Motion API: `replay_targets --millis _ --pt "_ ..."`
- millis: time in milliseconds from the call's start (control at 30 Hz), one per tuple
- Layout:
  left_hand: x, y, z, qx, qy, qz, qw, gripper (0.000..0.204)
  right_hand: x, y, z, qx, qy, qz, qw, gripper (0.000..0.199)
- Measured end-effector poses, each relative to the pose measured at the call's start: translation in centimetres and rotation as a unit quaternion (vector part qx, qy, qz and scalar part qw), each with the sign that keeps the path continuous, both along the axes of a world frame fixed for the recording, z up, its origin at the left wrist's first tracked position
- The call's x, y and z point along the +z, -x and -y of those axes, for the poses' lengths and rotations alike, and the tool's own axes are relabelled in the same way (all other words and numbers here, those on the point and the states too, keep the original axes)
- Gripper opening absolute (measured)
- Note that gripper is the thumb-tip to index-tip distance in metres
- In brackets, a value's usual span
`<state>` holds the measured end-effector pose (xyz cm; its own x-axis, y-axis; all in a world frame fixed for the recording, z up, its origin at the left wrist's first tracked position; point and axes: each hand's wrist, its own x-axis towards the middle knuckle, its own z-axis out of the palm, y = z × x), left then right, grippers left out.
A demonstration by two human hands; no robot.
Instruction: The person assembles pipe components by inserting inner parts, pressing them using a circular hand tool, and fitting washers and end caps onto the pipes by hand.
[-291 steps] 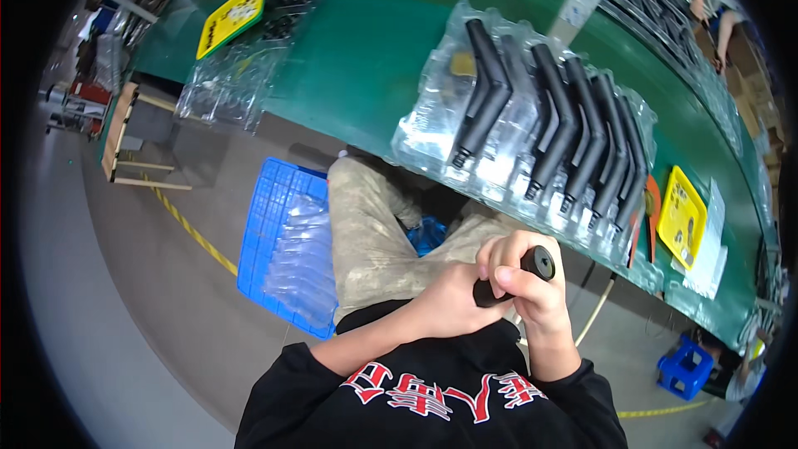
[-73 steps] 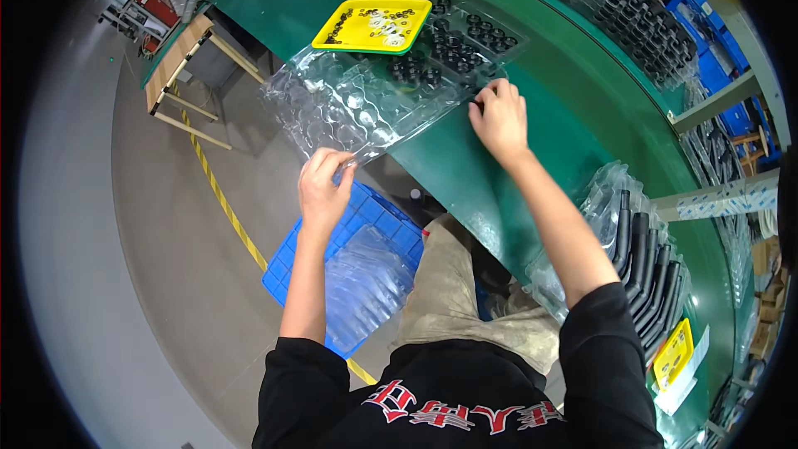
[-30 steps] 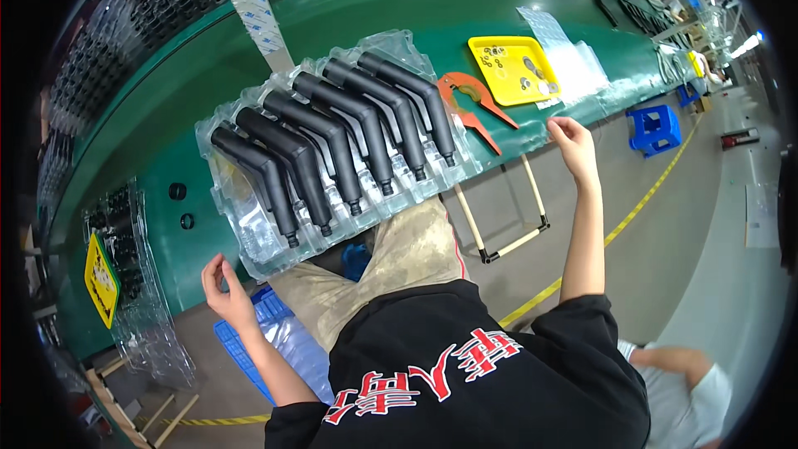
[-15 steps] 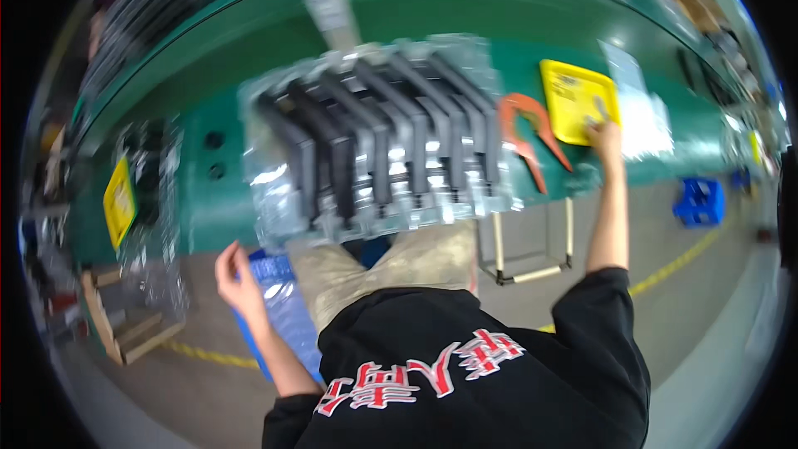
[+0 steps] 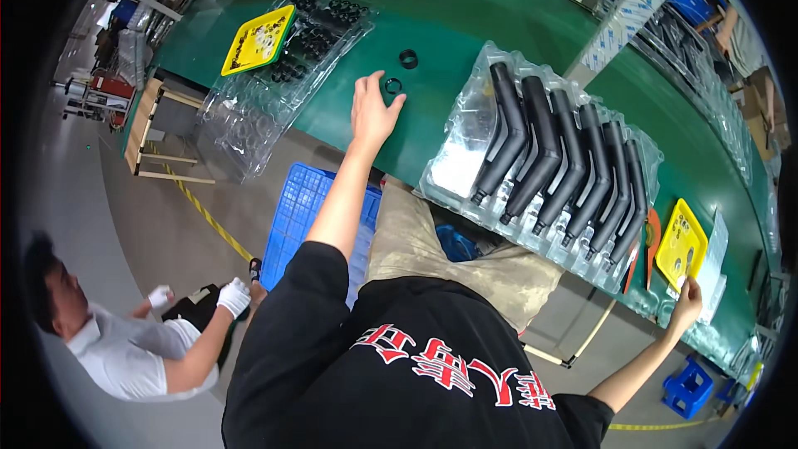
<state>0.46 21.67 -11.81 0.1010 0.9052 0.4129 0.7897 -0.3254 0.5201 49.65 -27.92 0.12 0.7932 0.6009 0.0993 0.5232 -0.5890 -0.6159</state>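
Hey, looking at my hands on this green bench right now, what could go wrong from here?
Your left hand reaches for a small black ring lying loose on the green bench; a nudge could roll it away, perhaps toward the second ring. The clear tray of black handles overhangs the bench edge above your lap, so a bump might tip it. Your right hand is stretched far out beside the small yellow tray, and both arms are spread wide.

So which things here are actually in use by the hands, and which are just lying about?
In use:
- left hand reaching at a small black ring on the green bench
- right hand at the yellow tray

Lying about:
- clear tray of black handles
- second black ring
- blue crate
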Motion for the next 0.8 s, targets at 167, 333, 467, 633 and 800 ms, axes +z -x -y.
replay_targets --millis 167,333,467,633,800 --pt "-1.1 -0.7 -1.9 -0.011 0.016 -0.033 0.999 0.031 -0.6 2.0 1.4 -0.073 -0.024 0.016 0.997 0.023" --pt "-0.5 -1.4 -1.2 -0.106 0.089 0.006 0.990 0.031 -1.0 2.3 0.0 -0.141 -0.037 0.021 0.989 0.024" --pt "0.9 -1.8 1.1 -0.140 0.081 0.039 0.986 0.031 -0.2 5.2 -4.3 -0.134 -0.082 -0.028 0.987 0.020" --pt "6.5 -4.4 3.0 -0.154 0.048 0.153 0.975 0.031 -0.3 7.0 -7.0 -0.093 -0.147 -0.070 0.982 0.018" --pt "9.9 -10.7 4.6 -0.220 -0.044 -0.001 0.974 0.040 0.1 9.3 -9.2 -0.056 -0.177 -0.109 0.977 0.014"
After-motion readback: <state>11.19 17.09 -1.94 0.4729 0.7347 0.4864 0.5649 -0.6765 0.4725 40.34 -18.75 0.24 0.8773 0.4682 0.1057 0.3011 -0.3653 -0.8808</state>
